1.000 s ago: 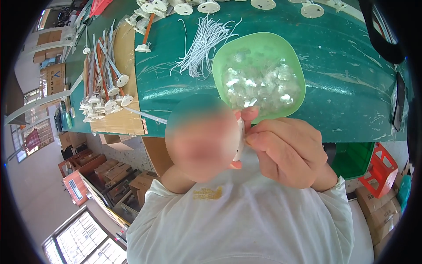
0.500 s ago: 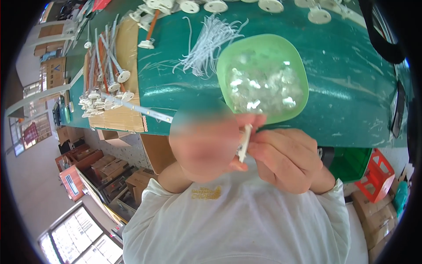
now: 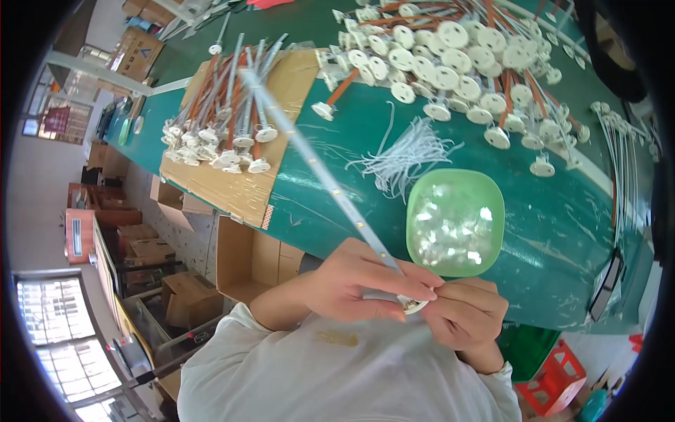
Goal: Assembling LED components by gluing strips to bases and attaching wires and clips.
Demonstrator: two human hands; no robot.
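Head view: the fingers (image 3: 394, 285) of the left hand (image 3: 351, 281) are pinched narrow around the lower end of a long thin translucent plastic rod (image 3: 316, 165) with small yellow marks along it. The fingers of the right hand (image 3: 467, 316) curl closed around a small round white plastic cap (image 3: 413, 304) at the rod's foot, touching the left fingertips. Both hands are held close to the chest, over a white fabric shirt (image 3: 337, 380). The rod slants up and to the left, across the edge of the green counter (image 3: 562, 225).

Just above the hands, on the counter, sits a light green plastic bowl (image 3: 455, 221) with rounded corners, filled with small shiny clear pieces. Beside it, up and to the left, lies a loose bundle of thin white strands (image 3: 408, 155). Further back is a heap of round white discs on orange stems (image 3: 450, 56). To the left, a flat brown cardboard sheet (image 3: 225, 183) carries a pile of similar rods with white caps (image 3: 225, 133). Below the counter edge stand open brown cardboard boxes (image 3: 246, 260). A red plastic crate (image 3: 555, 373) is at lower right.
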